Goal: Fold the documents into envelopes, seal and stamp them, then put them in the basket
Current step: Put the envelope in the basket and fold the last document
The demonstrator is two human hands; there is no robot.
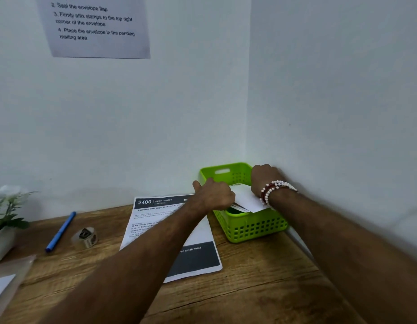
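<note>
L hand + R hand both at the green basket, which sits in the back R corner of the tabletop, against both walls. White envelope lies tilted across the top of the basket, near edge poking over the front rim, w/ more white edges stacked under it inside. L fingers curl down onto the envelope's L edge and grip it, thumb sticking out to the L, off the paper. R hand is bent over the envelope's far R part; its fingers are hidden behind the knuckles, so can't tell if they grip or just press. Bead bracelets on R wrist. Printed document flat on tabletop just L of basket, partly under the L forearm. Further L: blue pen, small roll beside it, potted plant at L edge. Instruction sheet on back wall.
</note>
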